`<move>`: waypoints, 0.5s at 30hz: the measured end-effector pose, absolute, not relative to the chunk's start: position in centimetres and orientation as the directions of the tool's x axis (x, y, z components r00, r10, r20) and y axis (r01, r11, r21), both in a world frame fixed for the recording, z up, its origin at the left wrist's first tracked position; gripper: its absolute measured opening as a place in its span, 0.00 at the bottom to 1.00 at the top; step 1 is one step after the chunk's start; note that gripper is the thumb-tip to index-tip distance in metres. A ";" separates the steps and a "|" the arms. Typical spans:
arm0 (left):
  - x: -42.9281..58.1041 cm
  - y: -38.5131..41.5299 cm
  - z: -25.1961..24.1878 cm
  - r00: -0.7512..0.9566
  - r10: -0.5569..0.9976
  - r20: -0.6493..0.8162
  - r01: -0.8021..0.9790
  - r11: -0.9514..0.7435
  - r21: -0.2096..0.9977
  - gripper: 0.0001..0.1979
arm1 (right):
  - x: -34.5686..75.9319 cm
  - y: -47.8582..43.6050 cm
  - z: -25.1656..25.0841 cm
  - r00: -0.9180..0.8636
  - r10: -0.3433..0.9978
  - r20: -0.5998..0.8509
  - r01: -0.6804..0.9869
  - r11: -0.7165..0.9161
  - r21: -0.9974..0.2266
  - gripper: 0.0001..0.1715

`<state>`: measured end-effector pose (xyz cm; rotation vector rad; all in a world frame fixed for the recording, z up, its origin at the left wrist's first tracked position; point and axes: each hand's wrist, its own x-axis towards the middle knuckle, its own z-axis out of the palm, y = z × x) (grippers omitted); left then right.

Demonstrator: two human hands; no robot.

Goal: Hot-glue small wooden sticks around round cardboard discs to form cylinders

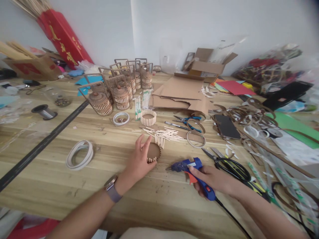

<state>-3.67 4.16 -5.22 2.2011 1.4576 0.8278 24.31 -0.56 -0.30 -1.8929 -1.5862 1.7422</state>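
Note:
My left hand (pixel 136 160) reaches over a small round cardboard base (pixel 154 151), its fingers spread and its thumb by the near rim. Short wooden sticks stand along that near edge; my hand covers the base's left part. My right hand (pixel 208 179) is wrapped around a blue glue gun (pixel 195 165) with an orange trigger, its nozzle pointing left towards the base. Behind the base lies a loose pile of short wooden sticks (pixel 168 133). A finished-looking ring of upright sticks (pixel 148 118) stands just beyond the pile.
Several small handled baskets (pixel 122 96) stand at the back left. Tape rolls (pixel 80 155) lie left of my hand. Scissors (pixel 231 167), pliers (pixel 191 119), a phone (pixel 227 126) and curled brown strips are to the right. Cardboard sheets (pixel 178 89) lie behind. The gun's cord (pixel 231 215) trails towards me.

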 end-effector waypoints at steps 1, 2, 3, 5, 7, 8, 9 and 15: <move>-3.7 4.2 -5.2 0.293 0.919 0.265 0.696 -0.395 0.600 0.50 | 24.5 -0.4 -0.1 -0.195 0.750 -0.632 0.669 -0.370 -0.645 0.38; -3.7 4.2 -5.2 0.293 0.918 0.266 0.695 -0.396 0.601 0.50 | 24.7 -0.2 0.3 -0.180 0.775 -0.605 0.750 -0.290 -0.595 0.37; -3.7 4.2 -5.1 0.294 0.917 0.268 0.696 -0.398 0.598 0.50 | 24.8 0.1 0.7 -0.168 0.798 -0.579 0.826 -0.206 -0.525 0.37; -3.6 4.1 -5.0 0.296 0.916 0.270 0.705 -0.400 0.585 0.50 | 24.8 0.8 1.7 -0.145 0.853 -0.501 0.936 -0.046 -0.348 0.35; -3.6 4.1 -5.0 0.300 0.917 0.264 0.714 -0.399 0.575 0.49 | 24.2 1.9 2.6 -0.130 0.911 -0.392 0.981 0.063 -0.181 0.31; -3.6 4.1 -5.0 0.302 0.917 0.260 0.716 -0.398 0.574 0.49 | 23.8 2.6 2.9 -0.137 0.933 -0.333 0.986 0.098 -0.133 0.27; -3.6 4.1 -4.9 0.301 0.918 0.259 0.717 -0.397 0.573 0.49 | 23.2 3.3 3.1 -0.159 0.944 -0.289 0.984 0.130 -0.118 0.23; -3.6 4.3 -5.1 0.301 0.912 0.278 0.708 -0.409 0.576 0.50 | 18.7 8.3 2.3 -0.351 0.927 -0.133 0.933 0.333 -0.140 0.10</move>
